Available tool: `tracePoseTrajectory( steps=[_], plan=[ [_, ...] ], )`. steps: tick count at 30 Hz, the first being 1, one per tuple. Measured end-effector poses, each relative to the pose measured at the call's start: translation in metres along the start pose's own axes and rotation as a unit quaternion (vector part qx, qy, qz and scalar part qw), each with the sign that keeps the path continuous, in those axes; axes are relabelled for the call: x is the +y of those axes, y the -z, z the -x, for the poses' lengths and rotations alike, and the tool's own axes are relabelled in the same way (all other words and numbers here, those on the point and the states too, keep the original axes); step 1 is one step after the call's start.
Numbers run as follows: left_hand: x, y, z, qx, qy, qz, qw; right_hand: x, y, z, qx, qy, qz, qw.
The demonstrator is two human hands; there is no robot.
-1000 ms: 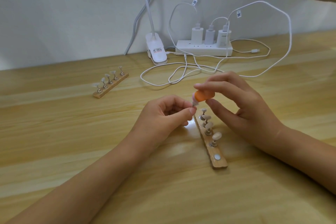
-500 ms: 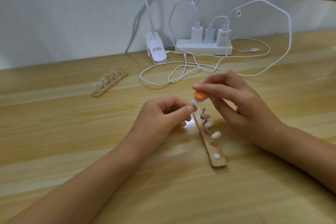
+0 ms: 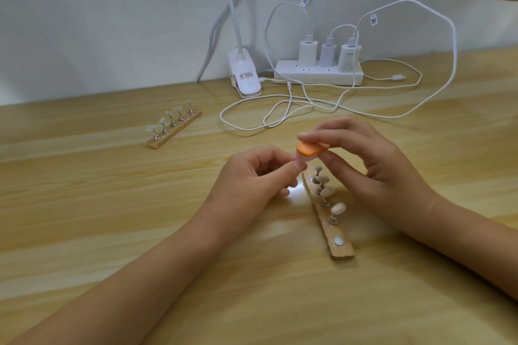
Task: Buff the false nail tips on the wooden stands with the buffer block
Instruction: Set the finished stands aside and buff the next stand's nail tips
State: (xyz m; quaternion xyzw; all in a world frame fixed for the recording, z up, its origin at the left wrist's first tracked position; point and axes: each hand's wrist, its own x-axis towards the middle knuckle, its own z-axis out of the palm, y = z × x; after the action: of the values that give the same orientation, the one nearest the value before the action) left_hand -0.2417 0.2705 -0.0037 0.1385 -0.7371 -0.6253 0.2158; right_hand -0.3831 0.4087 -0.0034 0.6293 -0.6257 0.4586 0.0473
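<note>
A light wooden table (image 3: 84,204) with pale grain stripes fills the lower two thirds of the frame and meets a white wall at the top. Left of centre, a short wooden stand (image 3: 175,129) lies at a slant, carrying five small metal pegs with clear tips. Just right of centre, a second wooden stand (image 3: 340,249) runs towards the lower right, holding four metal pegs with pale tips and one bare round metal disc near its lower end. At the upper middle, a white lamp clip (image 3: 244,77) sits by the wall, beside a white power strip (image 3: 318,73) bearing three white chargers. Thin white cables (image 3: 280,120) loop across the wood below them.
</note>
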Motion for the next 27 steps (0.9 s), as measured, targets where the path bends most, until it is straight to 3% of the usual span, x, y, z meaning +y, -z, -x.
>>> tracePoseTrajectory(
  steps=[6, 10, 22, 27],
  plan=[
    [-0.0027, -0.0002, -0.0009, -0.007, -0.010, -0.019, 1.000, -0.0013, -0.0015, 0.0016, -0.009, 0.048, 0.052, 0.997],
    [-0.0026, -0.0008, -0.0008, -0.003, -0.014, -0.036, 0.999, 0.0048, 0.0029, -0.0004, -0.001, 0.001, 0.033, 0.999],
    [-0.0001, -0.0019, 0.0011, 0.011, -0.038, -0.074, 0.996, 0.0009, -0.0022, 0.0027, -0.015, 0.044, 0.032, 0.998],
    [-0.0001, -0.0017, 0.0006, 0.013, -0.031, -0.079, 0.996, 0.0042, 0.0026, -0.0007, -0.004, 0.003, 0.020, 1.000]
  ],
)
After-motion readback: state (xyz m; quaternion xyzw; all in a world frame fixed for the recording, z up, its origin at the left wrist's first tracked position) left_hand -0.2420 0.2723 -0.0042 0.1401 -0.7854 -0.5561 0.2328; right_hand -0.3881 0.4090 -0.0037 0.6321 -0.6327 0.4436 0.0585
